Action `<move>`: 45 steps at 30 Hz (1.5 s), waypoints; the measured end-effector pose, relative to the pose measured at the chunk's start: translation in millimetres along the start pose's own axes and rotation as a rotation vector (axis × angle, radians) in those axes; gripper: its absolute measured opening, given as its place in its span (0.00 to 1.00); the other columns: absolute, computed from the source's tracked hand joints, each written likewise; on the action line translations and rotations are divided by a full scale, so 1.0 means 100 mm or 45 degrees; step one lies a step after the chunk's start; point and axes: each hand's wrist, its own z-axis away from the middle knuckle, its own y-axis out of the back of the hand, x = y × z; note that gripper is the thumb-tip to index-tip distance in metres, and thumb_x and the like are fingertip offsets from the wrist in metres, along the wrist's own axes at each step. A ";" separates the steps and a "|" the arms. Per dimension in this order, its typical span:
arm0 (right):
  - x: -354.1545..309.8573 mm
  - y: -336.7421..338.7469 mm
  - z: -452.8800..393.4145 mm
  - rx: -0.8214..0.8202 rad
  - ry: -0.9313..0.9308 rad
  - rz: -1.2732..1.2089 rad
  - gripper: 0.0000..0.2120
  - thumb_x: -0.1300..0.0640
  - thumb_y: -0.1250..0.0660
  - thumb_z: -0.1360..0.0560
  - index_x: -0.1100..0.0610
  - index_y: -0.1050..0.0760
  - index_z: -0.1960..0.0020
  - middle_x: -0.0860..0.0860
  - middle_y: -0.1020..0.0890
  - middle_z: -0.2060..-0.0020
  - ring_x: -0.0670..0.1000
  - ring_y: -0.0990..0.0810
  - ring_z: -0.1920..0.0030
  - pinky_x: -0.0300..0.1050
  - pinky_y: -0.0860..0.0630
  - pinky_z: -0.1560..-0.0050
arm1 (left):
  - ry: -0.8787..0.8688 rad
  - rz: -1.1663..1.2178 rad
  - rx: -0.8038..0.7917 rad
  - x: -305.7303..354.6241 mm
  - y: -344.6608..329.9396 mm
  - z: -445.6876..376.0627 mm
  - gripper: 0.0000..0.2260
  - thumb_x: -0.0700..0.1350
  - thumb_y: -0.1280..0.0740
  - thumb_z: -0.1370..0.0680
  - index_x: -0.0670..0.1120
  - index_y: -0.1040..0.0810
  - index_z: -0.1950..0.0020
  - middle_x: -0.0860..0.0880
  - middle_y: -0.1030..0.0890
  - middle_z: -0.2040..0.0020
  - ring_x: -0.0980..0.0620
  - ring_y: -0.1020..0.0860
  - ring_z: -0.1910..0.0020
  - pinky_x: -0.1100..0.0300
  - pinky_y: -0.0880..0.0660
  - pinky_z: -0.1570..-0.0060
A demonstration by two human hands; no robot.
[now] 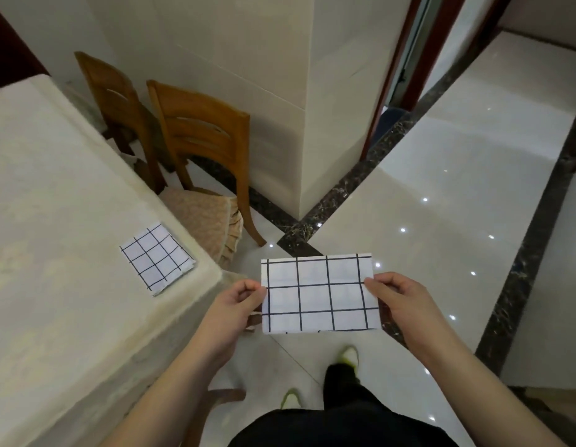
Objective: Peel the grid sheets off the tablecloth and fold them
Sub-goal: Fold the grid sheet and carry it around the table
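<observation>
A white grid sheet [318, 293] with black lines is held flat in the air over the floor, to the right of the table corner. My left hand [239, 303] pinches its left edge and my right hand [399, 296] pinches its right edge. A second grid sheet [156, 258], folded into a smaller rectangle, lies on the cream tablecloth [54, 221] close to the table's near right corner. Neither hand touches that folded sheet.
Two wooden chairs [199, 140] stand at the table's right side, the nearer one with a frilled cushion. A tiled pillar [328, 108] rises behind them. Glossy floor tiles [457, 188] with dark borders stretch to the right. My feet [349, 354] stand below the held sheet.
</observation>
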 end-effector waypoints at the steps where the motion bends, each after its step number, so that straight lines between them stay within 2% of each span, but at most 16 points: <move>1: -0.03 -0.01 -0.13 -0.021 -0.004 0.012 0.03 0.61 0.30 0.24 0.61 0.19 0.54 0.51 0.15 0.65 0.46 0.18 0.65 0.37 0.23 0.65 | 0.009 0.014 0.015 0.03 -0.02 -0.08 0.07 0.40 0.36 0.19 0.36 0.24 0.48 0.42 0.17 0.57 0.48 0.20 0.62 0.57 0.26 0.64; 4: -0.17 -0.04 -0.54 -0.102 -0.038 0.049 0.04 0.59 0.30 0.24 0.60 0.19 0.52 0.58 0.14 0.57 0.56 0.17 0.57 0.49 0.19 0.54 | 0.024 0.072 0.075 0.18 -0.08 -0.34 0.04 0.39 0.36 0.20 0.38 0.22 0.50 0.43 0.17 0.58 0.48 0.20 0.61 0.60 0.22 0.66; 9: -0.52 -0.03 -1.28 -0.256 -0.046 0.120 0.06 0.59 0.31 0.24 0.61 0.19 0.52 0.65 0.17 0.55 0.57 0.20 0.59 0.59 0.21 0.50 | 0.008 0.114 0.221 0.52 -0.26 -0.79 0.04 0.38 0.35 0.20 0.41 0.23 0.53 0.45 0.17 0.60 0.50 0.20 0.62 0.62 0.23 0.68; 13: -0.81 -0.08 -1.78 -0.413 -0.017 0.225 0.05 0.60 0.33 0.23 0.61 0.19 0.52 0.57 0.14 0.59 0.54 0.15 0.59 0.47 0.19 0.57 | 0.008 0.154 0.341 0.78 -0.36 -1.01 0.04 0.39 0.35 0.20 0.42 0.23 0.55 0.46 0.18 0.60 0.52 0.20 0.63 0.63 0.24 0.69; 19: -1.13 -0.46 -2.39 -0.641 -0.004 0.382 0.05 0.56 0.33 0.23 0.56 0.19 0.51 0.50 0.14 0.60 0.50 0.15 0.57 0.48 0.19 0.52 | 0.000 0.308 0.592 0.94 -0.36 -1.19 0.06 0.38 0.36 0.20 0.43 0.24 0.56 0.47 0.18 0.62 0.53 0.20 0.65 0.62 0.24 0.69; 23: -1.36 -0.90 -2.63 -0.758 0.006 0.430 0.05 0.57 0.33 0.23 0.56 0.19 0.51 0.50 0.14 0.61 0.49 0.15 0.58 0.43 0.21 0.57 | 0.032 0.388 0.733 0.86 -0.24 -1.26 0.03 0.38 0.35 0.19 0.40 0.24 0.52 0.44 0.18 0.58 0.49 0.20 0.60 0.59 0.21 0.66; 26: -1.47 -1.28 -2.75 -0.860 0.005 0.497 0.04 0.57 0.33 0.22 0.55 0.20 0.52 0.49 0.15 0.62 0.46 0.16 0.62 0.38 0.24 0.63 | 0.056 0.457 0.833 0.77 -0.08 -1.30 0.04 0.38 0.36 0.19 0.37 0.25 0.49 0.42 0.19 0.57 0.50 0.21 0.62 0.59 0.21 0.65; 32: -1.49 -2.11 -2.93 -1.000 0.007 0.674 0.07 0.53 0.33 0.22 0.55 0.21 0.47 0.50 0.16 0.56 0.47 0.18 0.58 0.37 0.27 0.65 | 0.071 0.562 0.982 0.64 0.38 -1.40 0.06 0.38 0.35 0.20 0.35 0.24 0.48 0.42 0.18 0.59 0.52 0.20 0.64 0.57 0.18 0.60; 37: -1.53 -2.82 -3.04 -1.101 0.054 0.761 0.07 0.55 0.33 0.22 0.56 0.21 0.46 0.49 0.17 0.56 0.42 0.19 0.62 0.27 0.29 0.75 | 0.078 0.687 1.079 0.62 0.79 -1.53 0.03 0.38 0.35 0.20 0.38 0.25 0.53 0.44 0.21 0.62 0.51 0.21 0.65 0.59 0.20 0.64; 40: -1.56 -3.21 -3.05 -1.142 0.062 0.795 0.07 0.56 0.32 0.23 0.57 0.21 0.47 0.50 0.15 0.58 0.42 0.17 0.64 0.31 0.26 0.72 | 0.107 0.721 1.150 0.57 0.98 -1.62 0.03 0.38 0.35 0.20 0.39 0.24 0.53 0.45 0.21 0.64 0.51 0.21 0.65 0.60 0.21 0.63; 42: -1.55 -3.45 -3.05 -1.162 0.067 0.838 0.08 0.55 0.31 0.23 0.57 0.20 0.46 0.51 0.14 0.57 0.47 0.15 0.60 0.36 0.23 0.67 | 0.110 0.751 1.191 0.54 1.07 -1.63 0.04 0.37 0.35 0.20 0.39 0.24 0.54 0.46 0.20 0.65 0.52 0.21 0.65 0.60 0.21 0.63; 45: -1.47 -3.75 -3.04 -1.221 0.081 0.894 0.07 0.55 0.31 0.23 0.56 0.21 0.47 0.53 0.15 0.56 0.50 0.16 0.57 0.39 0.23 0.66 | 0.144 0.760 1.262 0.45 1.17 -1.62 0.03 0.38 0.34 0.21 0.39 0.23 0.53 0.47 0.21 0.65 0.51 0.22 0.65 0.60 0.21 0.63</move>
